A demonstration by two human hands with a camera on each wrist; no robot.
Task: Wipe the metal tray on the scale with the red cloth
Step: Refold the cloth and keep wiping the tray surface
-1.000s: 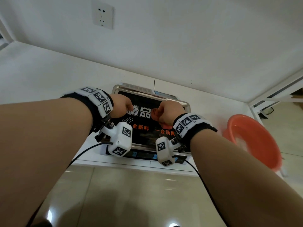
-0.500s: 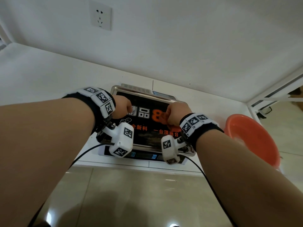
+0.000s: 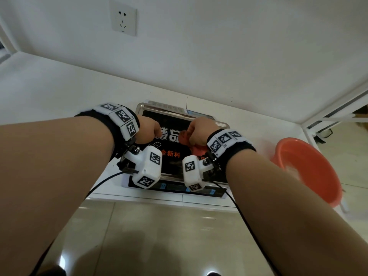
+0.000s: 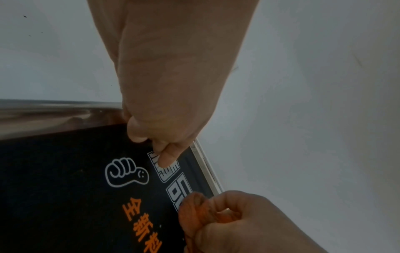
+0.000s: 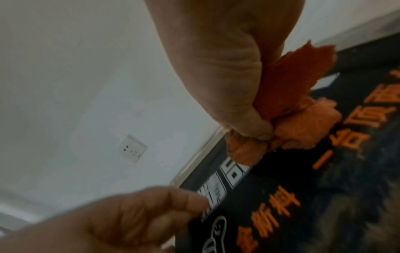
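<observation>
The metal tray with a black printed surface sits on the scale at the counter's front edge. My right hand grips the bunched red cloth and presses it on the tray's middle; in the right wrist view the thumb pinches the cloth. My left hand is curled over the tray's left part and holds nothing. In the left wrist view one fingertip touches the black surface near the tray's rim, with the cloth close by.
An orange plastic basin stands on the counter to the right of the scale. A wall socket is on the white wall behind. Beige floor tiles lie below the counter's front edge.
My right hand slid the cloth to the right across the tray, then back left toward the middle. The left hand has stayed at the tray's left part.
</observation>
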